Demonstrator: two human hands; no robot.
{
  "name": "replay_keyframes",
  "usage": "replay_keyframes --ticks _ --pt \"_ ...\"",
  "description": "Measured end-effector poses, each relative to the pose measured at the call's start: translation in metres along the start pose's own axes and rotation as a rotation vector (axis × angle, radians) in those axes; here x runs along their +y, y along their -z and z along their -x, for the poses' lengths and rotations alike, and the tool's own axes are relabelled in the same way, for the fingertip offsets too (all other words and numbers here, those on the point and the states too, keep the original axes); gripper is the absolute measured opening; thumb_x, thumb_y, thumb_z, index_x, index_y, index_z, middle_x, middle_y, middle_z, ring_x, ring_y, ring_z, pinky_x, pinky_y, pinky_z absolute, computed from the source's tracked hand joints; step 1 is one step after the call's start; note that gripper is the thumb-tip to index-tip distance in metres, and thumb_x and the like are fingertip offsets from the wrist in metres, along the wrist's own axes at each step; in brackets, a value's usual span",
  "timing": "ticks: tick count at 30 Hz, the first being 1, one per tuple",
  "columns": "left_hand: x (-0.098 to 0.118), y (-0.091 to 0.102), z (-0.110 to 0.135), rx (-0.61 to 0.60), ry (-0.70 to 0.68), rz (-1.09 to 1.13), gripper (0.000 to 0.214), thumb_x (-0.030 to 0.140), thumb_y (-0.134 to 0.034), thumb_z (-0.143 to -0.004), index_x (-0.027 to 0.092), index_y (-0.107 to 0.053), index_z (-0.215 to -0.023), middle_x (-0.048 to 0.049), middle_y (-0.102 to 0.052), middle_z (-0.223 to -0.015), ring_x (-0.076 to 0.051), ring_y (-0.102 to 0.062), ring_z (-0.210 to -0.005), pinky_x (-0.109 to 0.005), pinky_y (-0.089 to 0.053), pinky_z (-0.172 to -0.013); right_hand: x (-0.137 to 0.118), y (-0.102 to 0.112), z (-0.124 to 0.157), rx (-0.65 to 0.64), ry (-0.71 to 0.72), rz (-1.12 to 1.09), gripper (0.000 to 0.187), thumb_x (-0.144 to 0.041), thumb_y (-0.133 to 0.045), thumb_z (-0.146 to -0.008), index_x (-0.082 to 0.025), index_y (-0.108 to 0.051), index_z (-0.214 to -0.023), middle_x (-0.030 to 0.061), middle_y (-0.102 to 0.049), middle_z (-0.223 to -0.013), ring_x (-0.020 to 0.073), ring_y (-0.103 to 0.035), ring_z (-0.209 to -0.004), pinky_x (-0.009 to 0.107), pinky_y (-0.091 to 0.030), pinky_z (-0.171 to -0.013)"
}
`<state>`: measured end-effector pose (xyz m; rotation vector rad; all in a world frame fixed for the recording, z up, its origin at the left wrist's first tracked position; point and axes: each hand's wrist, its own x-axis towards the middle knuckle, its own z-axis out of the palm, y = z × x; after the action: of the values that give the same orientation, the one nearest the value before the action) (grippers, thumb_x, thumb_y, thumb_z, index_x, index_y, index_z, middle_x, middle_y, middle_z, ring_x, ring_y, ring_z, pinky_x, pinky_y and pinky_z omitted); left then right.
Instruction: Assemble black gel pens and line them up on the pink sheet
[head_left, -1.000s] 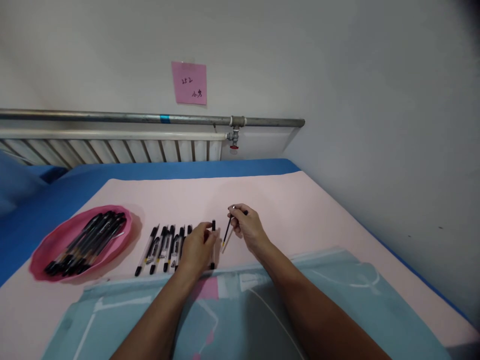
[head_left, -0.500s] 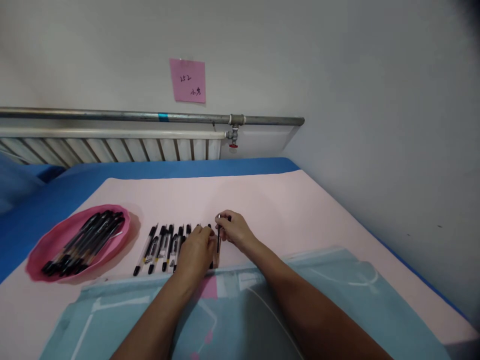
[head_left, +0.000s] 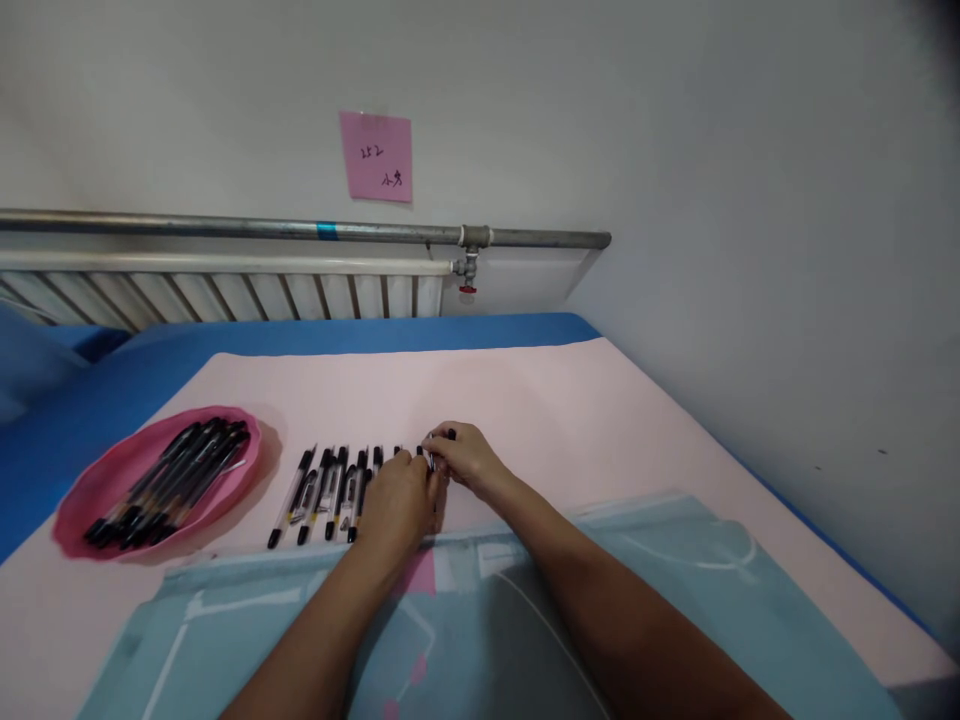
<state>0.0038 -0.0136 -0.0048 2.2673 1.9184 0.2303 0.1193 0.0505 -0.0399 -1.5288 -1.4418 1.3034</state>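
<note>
My right hand (head_left: 466, 456) is closed in a pinch on a thin, dark pen refill (head_left: 431, 462) with a light tip. A small black pen cap (head_left: 451, 434) also shows between its fingers. Close against it, my left hand (head_left: 399, 500) has its fingers curled together around the lower end of the refill, where what they grip, probably a pen barrel, is mostly hidden. Left of this hand, clear pens with black ends (head_left: 292, 497) lie in a slanted row, with loose black caps and small clear pieces among them. My left hand covers part of the row.
A pink oval basket (head_left: 67, 505) full of black-capped pens stands at the left. Along the near edge lies a light blue cloth (head_left: 247, 610) on the pink tabletop (head_left: 525, 400). Behind are a radiator (head_left: 277, 295), a metal pipe (head_left: 225, 229) and a pink note (head_left: 376, 155).
The refill in my right hand has come down and left, so less of it shows. My left hand has shifted slightly right, and its fingers now overlap the lower end.
</note>
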Motion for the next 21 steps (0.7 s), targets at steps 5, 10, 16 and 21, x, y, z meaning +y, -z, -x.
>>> replay_keyframes --ticks 5,10,16,21 --pt "0.003 0.002 0.001 -0.042 0.018 0.017 0.032 0.033 -0.033 -0.088 0.015 -0.060 -0.089 -0.0083 -0.061 -0.089 -0.019 -0.058 -0.083 -0.028 -0.039 -0.069 0.002 -0.003 0.004 0.012 0.039 0.016 0.010 -0.024 -0.058 -0.068 -0.016 -0.062 -0.070 -0.0037 -0.053 -0.044 0.0084 -0.048 -0.041 0.018 -0.036 -0.041" --pt "0.000 -0.001 -0.002 -0.078 0.045 0.051 0.029 0.031 -0.037 -0.085 0.015 -0.062 -0.088 -0.0089 -0.062 -0.092 -0.019 -0.059 -0.085 -0.028 -0.040 -0.071 -0.002 0.003 0.001 0.143 0.091 -0.029 0.012 -0.026 -0.054 -0.070 -0.017 -0.061 -0.075 -0.0025 -0.056 -0.053 0.0081 -0.050 -0.044 0.017 -0.036 -0.040" --pt "-0.001 -0.006 -0.003 -0.062 0.045 0.032 0.027 0.031 -0.039 -0.084 0.017 -0.061 -0.085 -0.0080 -0.063 -0.090 -0.019 -0.059 -0.082 -0.028 -0.040 -0.070 -0.007 0.017 0.005 0.134 0.071 0.110 0.011 -0.025 -0.053 -0.071 -0.016 -0.059 -0.071 -0.0021 -0.055 -0.053 0.0080 -0.046 -0.043 0.019 -0.034 -0.041" --pt "-0.003 -0.005 0.001 -0.024 0.037 0.005 0.026 0.034 -0.040 -0.084 0.017 -0.059 -0.085 -0.0070 -0.062 -0.088 -0.019 -0.059 -0.081 -0.028 -0.040 -0.067 -0.008 0.013 0.017 0.002 0.173 0.503 0.008 -0.023 -0.057 -0.066 -0.016 -0.062 -0.066 0.0006 -0.061 -0.063 0.0110 -0.052 -0.060 0.021 -0.035 -0.053"
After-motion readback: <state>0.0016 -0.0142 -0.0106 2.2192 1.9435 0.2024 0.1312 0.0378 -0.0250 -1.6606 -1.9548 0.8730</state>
